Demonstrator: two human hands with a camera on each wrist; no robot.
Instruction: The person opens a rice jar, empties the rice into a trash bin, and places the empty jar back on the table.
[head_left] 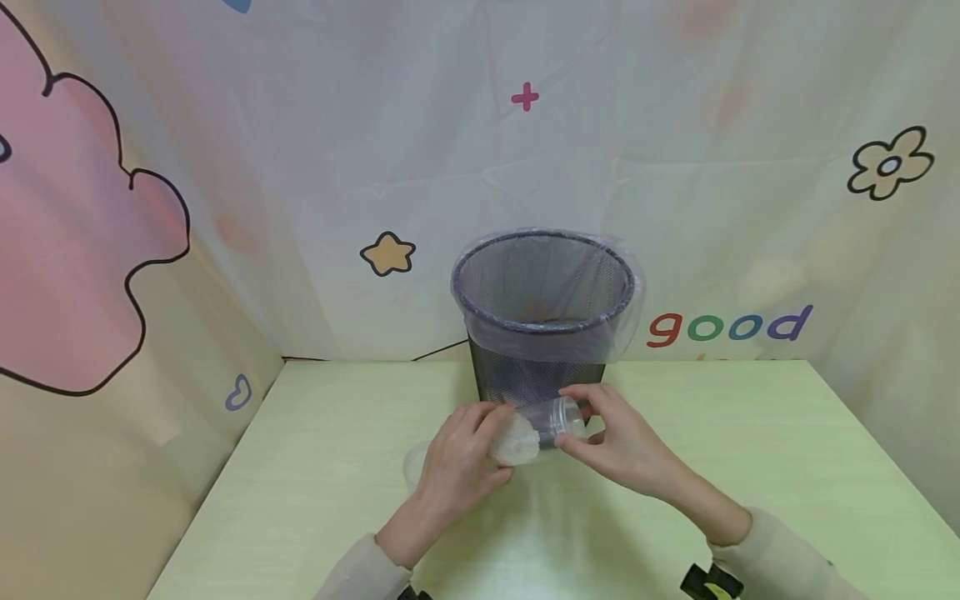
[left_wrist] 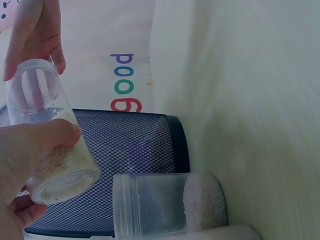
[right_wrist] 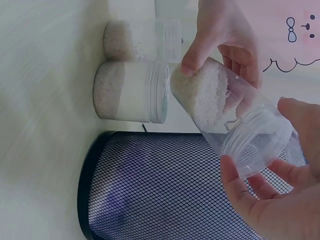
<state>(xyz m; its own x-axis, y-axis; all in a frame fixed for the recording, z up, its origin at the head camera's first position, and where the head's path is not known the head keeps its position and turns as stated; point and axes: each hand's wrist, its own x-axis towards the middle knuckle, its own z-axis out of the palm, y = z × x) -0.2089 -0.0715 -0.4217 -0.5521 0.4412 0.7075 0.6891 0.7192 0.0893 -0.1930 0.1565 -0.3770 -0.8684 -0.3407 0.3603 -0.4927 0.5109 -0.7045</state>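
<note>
In the head view, my left hand grips the lower end of a clear plastic jar, its fingers and thumb around the wall. White rice-like grains have gathered at that end of the tilted jar. At the other end, my right hand holds the clear ridged lid between thumb and fingers; whether the lid is loose or seated cannot be told. Two more clear jars with pale grains, a nearer jar and a farther jar, stand beside the wastebasket in the right wrist view.
Just behind my hands stands a black mesh wastebasket lined with a thin translucent bag. The pale green table spreads out on both sides. A printed curtain hangs along the back and left.
</note>
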